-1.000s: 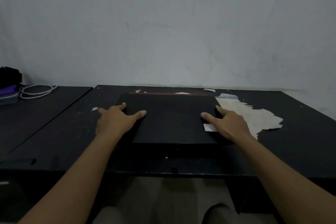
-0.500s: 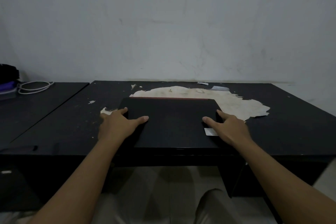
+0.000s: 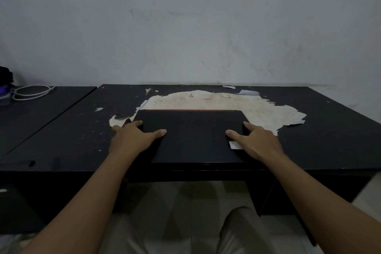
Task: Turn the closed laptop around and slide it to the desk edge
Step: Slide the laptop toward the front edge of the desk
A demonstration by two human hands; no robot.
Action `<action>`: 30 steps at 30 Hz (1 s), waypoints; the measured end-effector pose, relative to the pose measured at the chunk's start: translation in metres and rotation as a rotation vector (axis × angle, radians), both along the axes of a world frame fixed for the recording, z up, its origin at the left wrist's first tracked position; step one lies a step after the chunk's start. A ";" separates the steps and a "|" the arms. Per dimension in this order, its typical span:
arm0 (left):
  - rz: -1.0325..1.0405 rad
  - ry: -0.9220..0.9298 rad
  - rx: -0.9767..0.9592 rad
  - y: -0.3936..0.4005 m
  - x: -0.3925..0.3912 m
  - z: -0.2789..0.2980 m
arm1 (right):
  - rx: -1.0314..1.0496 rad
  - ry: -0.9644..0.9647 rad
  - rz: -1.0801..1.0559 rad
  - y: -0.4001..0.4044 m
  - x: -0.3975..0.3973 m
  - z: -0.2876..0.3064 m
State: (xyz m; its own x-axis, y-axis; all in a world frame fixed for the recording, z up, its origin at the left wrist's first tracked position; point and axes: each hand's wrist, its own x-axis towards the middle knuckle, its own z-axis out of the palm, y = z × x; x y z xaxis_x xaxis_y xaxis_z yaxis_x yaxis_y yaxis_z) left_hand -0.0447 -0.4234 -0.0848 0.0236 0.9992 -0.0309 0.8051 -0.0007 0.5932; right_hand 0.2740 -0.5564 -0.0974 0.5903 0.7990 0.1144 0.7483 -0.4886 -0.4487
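A closed black laptop lies flat on the black desk, its near edge at the desk's front edge. A thin red strip runs along its far edge, and a small white sticker sits near its right front corner. My left hand grips the laptop's left side, thumb on the lid and fingers around the edge. My right hand grips the right side the same way.
A large pale patch of peeled surface spreads behind the laptop. A second dark desk adjoins on the left, with a coiled white cable and a dark and purple object on it. The wall stands right behind.
Both hands have pulled the laptop toward me, from the back of the desk to its front edge. This has uncovered the pale peeled patch behind it.
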 end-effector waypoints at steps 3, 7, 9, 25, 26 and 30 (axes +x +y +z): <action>-0.031 0.049 -0.017 -0.003 0.001 0.005 | -0.055 -0.026 0.006 0.001 0.000 0.001; -0.084 0.032 -0.075 -0.012 -0.004 0.016 | -0.128 -0.106 0.029 -0.001 0.003 0.006; -0.132 -0.037 -0.126 -0.016 -0.009 0.023 | -0.164 -0.165 0.042 -0.005 0.005 0.008; -0.425 0.080 -0.091 -0.027 -0.043 0.018 | -0.132 -0.100 0.041 -0.015 0.001 0.000; -0.422 0.079 -0.068 -0.027 -0.044 0.015 | -0.101 -0.087 0.033 -0.017 0.001 -0.002; -0.401 0.052 0.000 -0.028 -0.047 0.008 | 0.026 -0.029 0.001 -0.023 -0.005 -0.010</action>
